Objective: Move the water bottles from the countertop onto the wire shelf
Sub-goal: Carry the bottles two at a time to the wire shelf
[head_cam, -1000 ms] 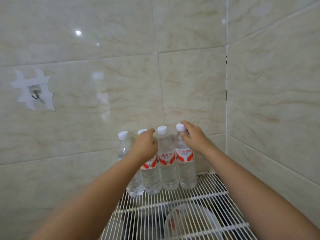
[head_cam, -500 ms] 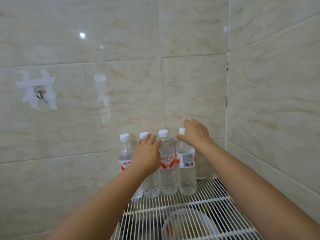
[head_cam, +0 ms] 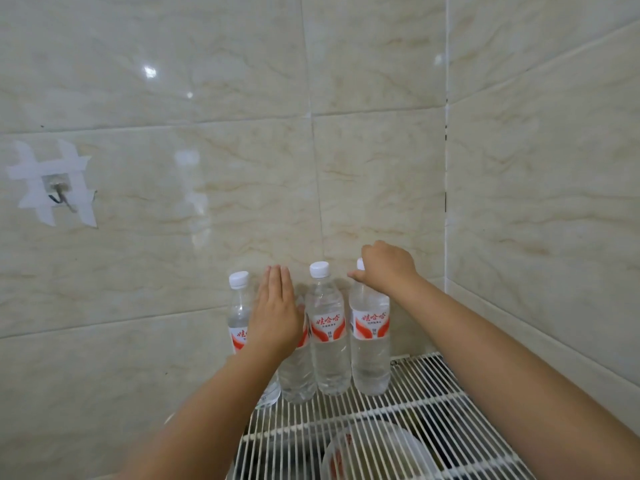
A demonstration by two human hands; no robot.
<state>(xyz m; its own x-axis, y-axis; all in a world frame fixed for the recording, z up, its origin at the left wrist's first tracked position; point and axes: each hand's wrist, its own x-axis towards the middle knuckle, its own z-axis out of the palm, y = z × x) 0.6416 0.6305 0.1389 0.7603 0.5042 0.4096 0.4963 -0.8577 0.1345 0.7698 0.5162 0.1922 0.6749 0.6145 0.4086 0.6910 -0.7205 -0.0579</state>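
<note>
Right hand [head_cam: 384, 268] curled atop bottle [head_cam: 370, 344]

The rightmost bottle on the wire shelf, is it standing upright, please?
Upright: the rightmost bottle stands base-down on the wire shelf, cap topmost.

Left hand [head_cam: 275, 311] flat with straight fingers; right hand [head_cam: 384, 265] curled, knuckles up.
</note>
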